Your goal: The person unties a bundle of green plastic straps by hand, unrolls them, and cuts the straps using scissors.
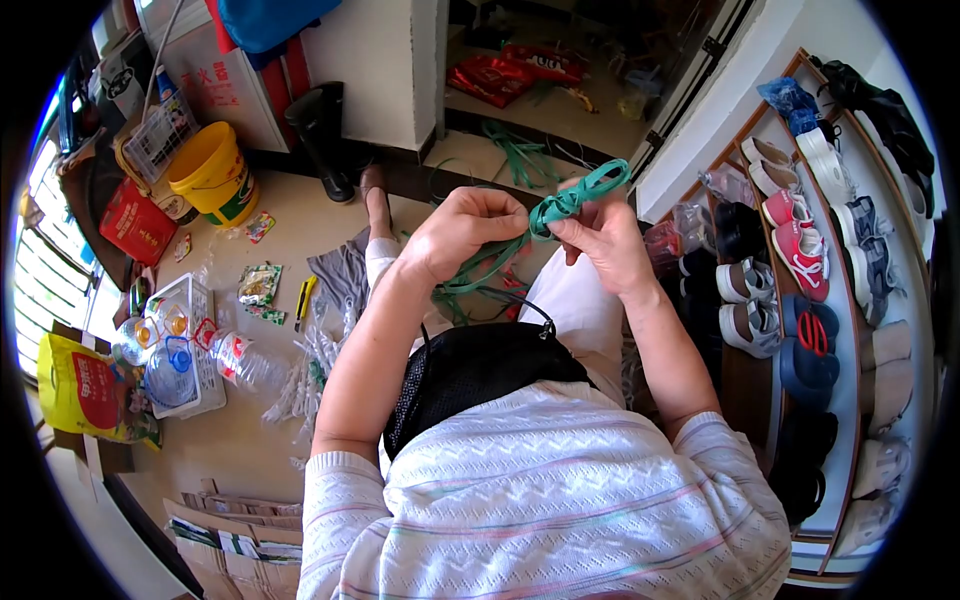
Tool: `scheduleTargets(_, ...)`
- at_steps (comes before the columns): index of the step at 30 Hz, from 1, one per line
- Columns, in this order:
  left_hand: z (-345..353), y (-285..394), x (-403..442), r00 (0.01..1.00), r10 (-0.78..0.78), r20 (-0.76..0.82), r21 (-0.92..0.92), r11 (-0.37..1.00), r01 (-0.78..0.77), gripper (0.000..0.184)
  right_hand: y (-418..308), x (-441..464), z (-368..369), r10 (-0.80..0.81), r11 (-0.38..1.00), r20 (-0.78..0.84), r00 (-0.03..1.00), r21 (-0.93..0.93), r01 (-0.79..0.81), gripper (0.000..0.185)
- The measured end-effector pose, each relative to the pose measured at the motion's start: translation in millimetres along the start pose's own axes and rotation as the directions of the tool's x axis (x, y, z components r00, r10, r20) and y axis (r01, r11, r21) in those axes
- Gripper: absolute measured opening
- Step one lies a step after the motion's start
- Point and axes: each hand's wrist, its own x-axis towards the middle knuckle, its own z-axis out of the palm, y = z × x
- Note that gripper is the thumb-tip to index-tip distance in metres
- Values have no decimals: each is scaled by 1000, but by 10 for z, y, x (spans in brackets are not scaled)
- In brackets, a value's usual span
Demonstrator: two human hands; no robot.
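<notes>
A coiled bundle of flat green strap [560,208] is held up in front of me, its middle wrapped round with turns of the same strap. My right hand [606,235] grips the bundle, thumb on the wrapped part, and a loop sticks out beyond the fingers. On the other side, my left hand [468,228] pinches the green strap with thumb and forefinger together. Loose strands hang from there toward my lap. More green strap [520,152] lies on the floor at the doorway.
A shoe rack [850,400] with several pairs stands at my right. On the left are a yellow bucket [212,175], a white basket [208,390] of plastic bottles, a yellow utility knife [304,302] and flattened cardboard [235,560]. Red bags [515,75] lie beyond the doorway.
</notes>
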Motion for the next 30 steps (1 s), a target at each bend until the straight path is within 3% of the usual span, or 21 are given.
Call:
scheduleTargets(2,-31,-16,-7,998,-34,53,-84,996,39,15,-121,-18,65,-40,999,-3,999,20,40,29)
scheduleTargets(3,-64,-14,-14,993,-61,99,-110,991,72,15,-90,-6,-4,-12,999,123,992,35,7,37)
scheduleTargets(7,-152,-44,-7,971,-83,224,-195,972,129,16,-168,5,-134,74,996,359,930,15,-85,35)
scheduleTargets(10,-152,-47,-6,973,-79,216,-197,973,122,16,-144,24,-127,4,991,301,954,126,-44,34)
scheduleTargets(14,-130,-10,-36,981,-30,191,-159,985,61,15,-148,22,-69,-3,993,188,982,119,-20,30)
scheduleTargets(17,-136,-6,-76,990,7,139,-114,993,9,15,-155,20,-66,16,987,169,985,156,-43,37)
scheduleTargets(23,-163,23,-84,988,18,152,-108,994,-2,13,-134,23,-57,22,971,141,990,233,-54,27)
scheduleTargets(30,-158,48,-5,990,5,140,28,1000,-9,9,-131,23,-45,36,979,105,994,197,-56,25)
